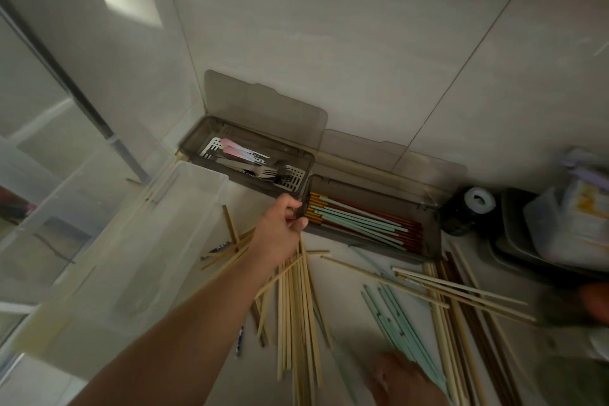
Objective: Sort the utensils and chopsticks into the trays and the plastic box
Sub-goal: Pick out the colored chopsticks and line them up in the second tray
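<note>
My left hand (283, 227) pinches the chopstick tray's (372, 241) near-left corner; my right hand (400, 379), blurred, grip unclear, rests on teal chopsticks (400, 320) in front of that tray. Tugging risks scattering the bamboo chopsticks (298, 300) below my wrist.

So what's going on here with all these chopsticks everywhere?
A person is sorting cutlery on a counter. Their left hand grips the corner of the right-hand tray, which already holds teal and dark red chopsticks. The other tray holds forks and spoons. The right hand rests low by the loose teal chopsticks. Many bamboo chopsticks remain unsorted beside the clear plastic box.
</note>
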Demonstrator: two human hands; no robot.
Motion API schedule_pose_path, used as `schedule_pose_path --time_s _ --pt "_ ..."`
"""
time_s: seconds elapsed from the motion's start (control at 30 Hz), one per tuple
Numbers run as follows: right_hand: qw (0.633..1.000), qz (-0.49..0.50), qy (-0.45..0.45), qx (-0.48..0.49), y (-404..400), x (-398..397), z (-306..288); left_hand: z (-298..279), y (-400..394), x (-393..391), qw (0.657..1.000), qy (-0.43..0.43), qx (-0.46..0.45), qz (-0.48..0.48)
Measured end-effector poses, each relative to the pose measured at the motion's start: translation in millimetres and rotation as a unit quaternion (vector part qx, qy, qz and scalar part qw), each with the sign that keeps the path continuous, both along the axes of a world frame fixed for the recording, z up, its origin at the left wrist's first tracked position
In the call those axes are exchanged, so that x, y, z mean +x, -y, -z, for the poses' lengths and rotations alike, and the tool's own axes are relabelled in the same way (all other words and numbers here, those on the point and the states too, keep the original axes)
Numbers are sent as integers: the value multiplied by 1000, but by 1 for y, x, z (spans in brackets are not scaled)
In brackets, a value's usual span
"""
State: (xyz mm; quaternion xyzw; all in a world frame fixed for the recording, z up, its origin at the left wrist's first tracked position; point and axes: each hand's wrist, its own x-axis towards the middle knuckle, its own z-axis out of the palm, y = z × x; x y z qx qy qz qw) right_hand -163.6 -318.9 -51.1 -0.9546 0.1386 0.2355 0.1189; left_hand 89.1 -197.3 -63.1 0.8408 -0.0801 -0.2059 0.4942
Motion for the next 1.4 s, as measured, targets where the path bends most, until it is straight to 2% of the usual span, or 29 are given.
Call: schedule_pose_path --time_s 0.23,0.33,0.5,0.57,0.63,0.73,1.03,1.3,1.4 --pt "997 39 8 -65 -2 0 -11 0 0 0 1000 -3 -1 4" --pt "996 25 9 -91 8 1 -26 1 0 0 1000 0 4 3" --pt "996 58 44 -54 50 16 -57 1 0 0 1000 -3 -4 7" --pt "993 80 90 9 70 31 -67 1 0 0 1000 -4 -4 4" --pt "976 86 186 71 85 51 -69 0 0 0 1000 -2 -3 5" --pt "957 69 270 84 100 93 -62 0 -1 1 1000 -4 -6 11" --pt "983 26 174 58 123 180 -7 5 -3 2 1000 -9 -16 12" --pt "989 -19 146 31 121 181 -7 7 -3 2 1000 -12 -27 3" --pt "985 -21 170 33 114 175 -18 6 -3 2 1000 -16 -22 2"
